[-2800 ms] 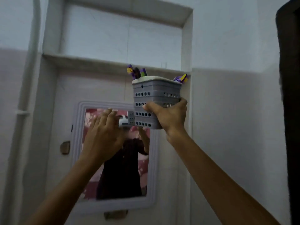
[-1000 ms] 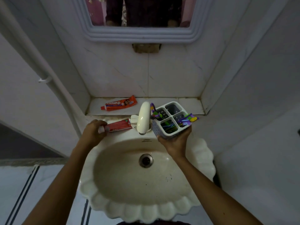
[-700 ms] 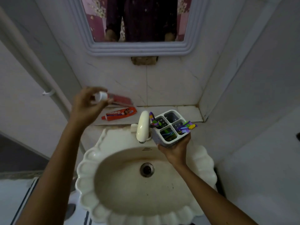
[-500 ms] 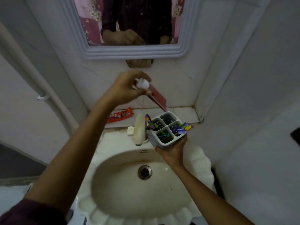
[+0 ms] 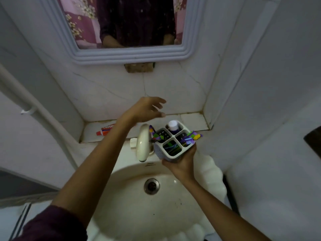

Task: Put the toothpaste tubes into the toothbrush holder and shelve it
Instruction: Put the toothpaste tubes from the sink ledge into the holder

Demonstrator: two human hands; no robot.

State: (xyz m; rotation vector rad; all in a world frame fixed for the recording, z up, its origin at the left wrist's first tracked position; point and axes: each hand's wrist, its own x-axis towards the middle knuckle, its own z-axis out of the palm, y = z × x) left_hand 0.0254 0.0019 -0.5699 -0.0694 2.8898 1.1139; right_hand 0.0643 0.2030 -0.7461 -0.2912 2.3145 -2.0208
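Toothbrush holder [image 5: 171, 145]: held over the sink rim [image 5: 215, 173], one toothpaste tube [image 5: 172, 126] standing in its far compartment.
Right hand [image 5: 182, 162]: wrapped around the holder's base.
Left hand [image 5: 147, 109]: spread, empty, above the holder.
Second tube [image 5: 106, 130]: lying on the ledge [image 5: 191, 119].
Risk: reaching across, the forearm may clip the tap [image 5: 142, 142] or tip the holder.

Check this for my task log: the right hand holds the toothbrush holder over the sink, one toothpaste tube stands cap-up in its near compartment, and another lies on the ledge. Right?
Not quite. The head view shows the toothpaste tube standing cap-up in the far compartment of the toothbrush holder, not the near one. The right hand does hold it over the sink, and the other tube lies on the ledge.
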